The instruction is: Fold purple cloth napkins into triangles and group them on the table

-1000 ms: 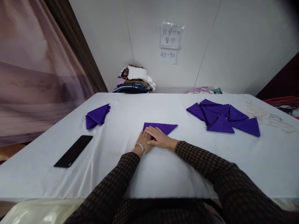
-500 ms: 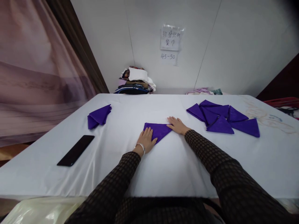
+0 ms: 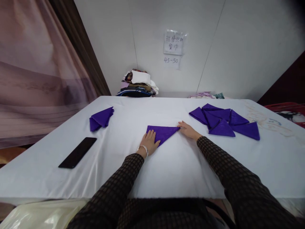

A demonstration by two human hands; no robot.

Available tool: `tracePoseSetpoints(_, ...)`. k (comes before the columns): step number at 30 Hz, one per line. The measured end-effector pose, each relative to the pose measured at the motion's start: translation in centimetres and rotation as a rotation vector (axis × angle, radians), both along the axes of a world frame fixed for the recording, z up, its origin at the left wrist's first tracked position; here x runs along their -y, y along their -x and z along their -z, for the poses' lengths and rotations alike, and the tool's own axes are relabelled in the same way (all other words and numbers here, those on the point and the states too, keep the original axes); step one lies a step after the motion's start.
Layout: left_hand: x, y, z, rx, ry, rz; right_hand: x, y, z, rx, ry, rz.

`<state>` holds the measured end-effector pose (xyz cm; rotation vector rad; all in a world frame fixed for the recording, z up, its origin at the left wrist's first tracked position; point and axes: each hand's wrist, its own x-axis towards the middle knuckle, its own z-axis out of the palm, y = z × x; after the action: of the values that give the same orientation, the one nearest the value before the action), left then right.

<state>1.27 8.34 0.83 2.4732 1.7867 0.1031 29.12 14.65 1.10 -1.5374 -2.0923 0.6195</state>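
Note:
A purple cloth napkin (image 3: 164, 133), folded to a triangle, lies flat in front of me with its long straight edge at the far side. My left hand (image 3: 149, 142), a bracelet at its wrist, presses flat on the napkin's left end with fingers stretched out; it hides the lower left part. At the right tip of the napkin is my right hand (image 3: 187, 129), its fingers extended and apart, the thumb side against or just beside the corner. Several more folded purple napkins (image 3: 221, 128) lie overlapping to the right. Another purple napkin bundle (image 3: 103, 118) rests at the left.
A white cloth covers the table (image 3: 133, 111). On its left side lies a black phone (image 3: 78, 152). Piled clothes (image 3: 138, 83) and other fabric (image 3: 205, 94) sit beyond the far edge, below a handwritten sign (image 3: 173, 44) on the wall. A pink curtain (image 3: 43, 73) hangs at the left.
My right hand has slid to the right along the napkin to its tip, leaving more of the right end uncovered. My left hand has stayed in place on the left end.

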Motion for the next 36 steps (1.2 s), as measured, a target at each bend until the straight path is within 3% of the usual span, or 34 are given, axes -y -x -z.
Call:
tracePoseSetpoints(13, 0.1, 0.0, -0.1, -0.009, 0.024, -0.011, -1.2, -0.2, 0.0, 0.183, 0.023, -0.010)
tracePoseSetpoints(20, 0.1, 0.0, -0.1, -0.007, 0.019, -0.009, -1.5, -0.6, 0.2, 0.167, -0.079, 0.130)
tracePoseSetpoints(23, 0.1, 0.0, 0.0, -0.004, 0.007, -0.005, -0.4, 0.7, -0.2, 0.146, -0.164, 0.187)
tracePoseSetpoints(25, 0.1, 0.0, 0.0, 0.000, -0.004, -0.001, 1.1, 2.6, -0.4, 0.138, -0.221, 0.068)
tracePoseSetpoints(28, 0.1, 0.1, 0.0, 0.000, -0.012, 0.003, 3.7, 6.1, -0.7, 0.189, -0.229, -0.316)
tracePoseSetpoints(30, 0.0, 0.1, 0.1, -0.004, -0.010, 0.007, 4.7, 7.7, -0.7, 0.254, -0.192, -0.475)
tracePoseSetpoints(33, 0.0, 0.1, 0.1, 0.003, -0.016, 0.005, 4.4, 7.6, -0.8, 0.341, -0.129, -0.471)
tracePoseSetpoints(36, 0.0, 0.1, 0.1, 0.008, -0.015, -0.001, 2.9, 5.5, -0.9, 0.398, -0.097, -0.330)
